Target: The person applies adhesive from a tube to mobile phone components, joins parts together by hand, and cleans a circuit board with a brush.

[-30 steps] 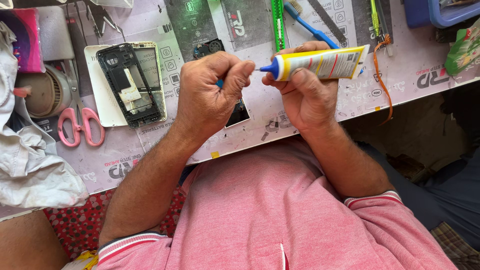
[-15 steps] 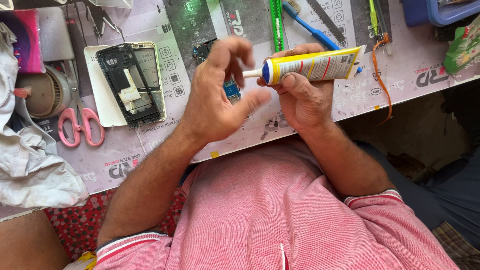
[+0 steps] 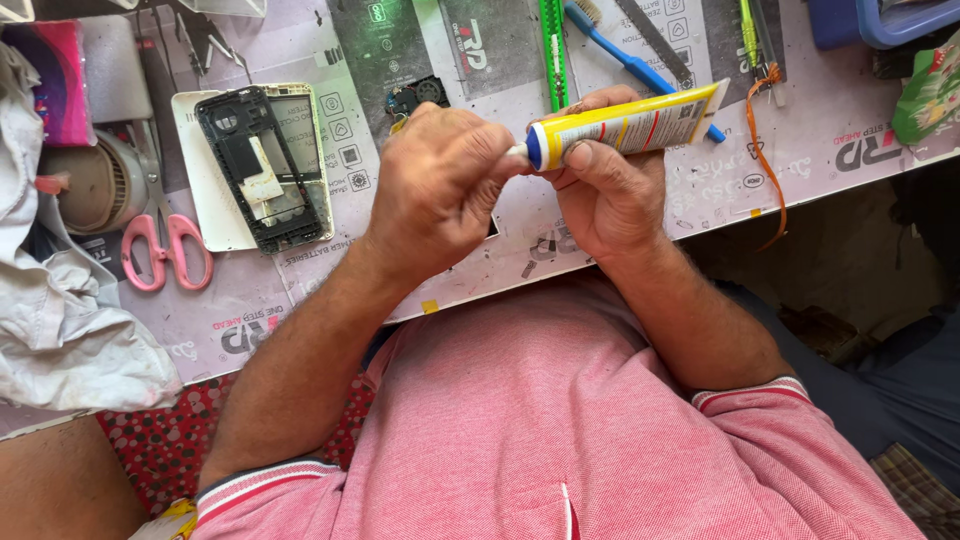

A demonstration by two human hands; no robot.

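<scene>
My right hand (image 3: 610, 195) is shut around a yellow glue tube (image 3: 630, 122), which it holds level over the work mat with the nozzle pointing left. The fingertips of my left hand (image 3: 440, 190) are pinched on the tube's white nozzle (image 3: 518, 151), just beside the blue collar. The blue cap is hidden. Both hands hover above the mat's near edge, in front of my pink shirt.
A black phone frame (image 3: 265, 170) lies on a white panel at the left, with pink scissors (image 3: 165, 250), a tape roll (image 3: 90, 185) and a white cloth (image 3: 70, 330) beyond. A green tool (image 3: 552, 50), blue toothbrush (image 3: 640, 62), orange cord (image 3: 765, 150) and blue box (image 3: 880, 20) lie behind the hands.
My left hand took the blue cap off the tube and spread its fingers, baring the white nozzle. Now it has closed again on the nozzle tip. The tube has stayed in place.
</scene>
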